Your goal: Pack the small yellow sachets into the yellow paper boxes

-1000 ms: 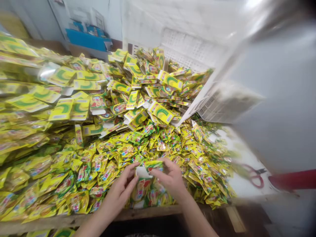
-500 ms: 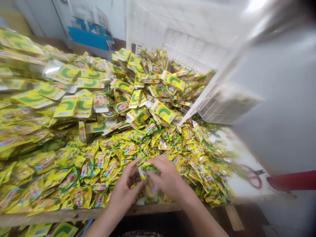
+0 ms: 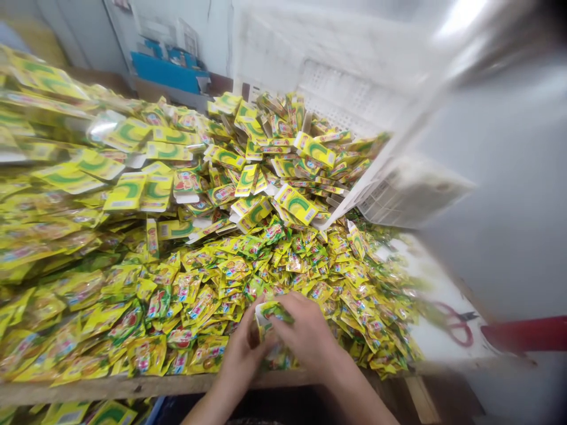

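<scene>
Near the table's front edge, my left hand (image 3: 243, 348) has its fingers wrapped round the left side of a small yellow-green box (image 3: 266, 313) with a white flap. My right hand (image 3: 305, 330) grips the same box from the right, its fingers over the top. Blur hides the lower part of what lies between the hands. Around and behind them spreads a thick layer of small yellow and green packets (image 3: 199, 304). Farther back, many yellow-green cartons (image 3: 296, 203) are heaped, several with open flaps.
A white plastic crate (image 3: 345, 88) lies tipped behind the cartons. Red-handled scissors (image 3: 460, 333) lie on the white surface at the right, beside a red object (image 3: 527, 335). The wooden table edge (image 3: 155, 385) runs along the front, with more packages below.
Both hands have moved slightly down and to the right in the view, still round the box. My left fingers have closed in more. The whole scene has shifted slightly right.
</scene>
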Action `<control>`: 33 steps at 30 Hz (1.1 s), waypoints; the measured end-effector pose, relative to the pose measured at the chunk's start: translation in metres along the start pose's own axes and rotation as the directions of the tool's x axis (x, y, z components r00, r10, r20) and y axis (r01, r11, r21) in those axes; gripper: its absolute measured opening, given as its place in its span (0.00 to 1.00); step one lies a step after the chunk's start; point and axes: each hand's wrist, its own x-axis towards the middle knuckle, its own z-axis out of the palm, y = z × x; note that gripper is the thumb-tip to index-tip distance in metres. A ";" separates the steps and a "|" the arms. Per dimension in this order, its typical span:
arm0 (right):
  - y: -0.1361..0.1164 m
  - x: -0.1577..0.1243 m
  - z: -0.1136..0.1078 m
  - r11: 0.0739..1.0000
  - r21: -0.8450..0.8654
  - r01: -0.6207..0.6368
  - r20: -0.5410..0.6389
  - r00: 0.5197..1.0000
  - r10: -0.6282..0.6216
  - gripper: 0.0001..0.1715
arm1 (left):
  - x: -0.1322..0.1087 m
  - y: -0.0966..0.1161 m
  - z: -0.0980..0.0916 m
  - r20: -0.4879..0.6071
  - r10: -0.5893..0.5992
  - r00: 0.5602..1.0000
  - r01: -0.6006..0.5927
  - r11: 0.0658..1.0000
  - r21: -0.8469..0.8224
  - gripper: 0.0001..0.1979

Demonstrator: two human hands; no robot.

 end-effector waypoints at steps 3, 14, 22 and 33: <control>0.005 -0.002 -0.011 0.998 0.022 0.054 0.002 0.999 -0.054 0.13 | 0.003 -0.004 -0.001 0.056 0.039 0.998 -0.042 0.997 0.058 0.36; -0.004 -0.003 -0.029 0.976 0.033 0.214 0.335 0.918 -0.212 0.16 | -0.017 0.000 -0.020 0.195 -0.054 0.979 0.028 0.991 0.132 0.29; -0.005 -0.013 -0.008 0.994 0.042 0.099 0.084 0.991 -0.102 0.09 | -0.016 0.002 -0.024 0.164 -0.033 0.986 0.009 0.990 0.143 0.21; 0.012 -0.047 0.019 0.895 0.441 -0.066 -0.108 0.986 0.126 0.05 | -0.029 0.015 -0.031 0.129 -0.109 0.986 0.084 0.979 0.188 0.18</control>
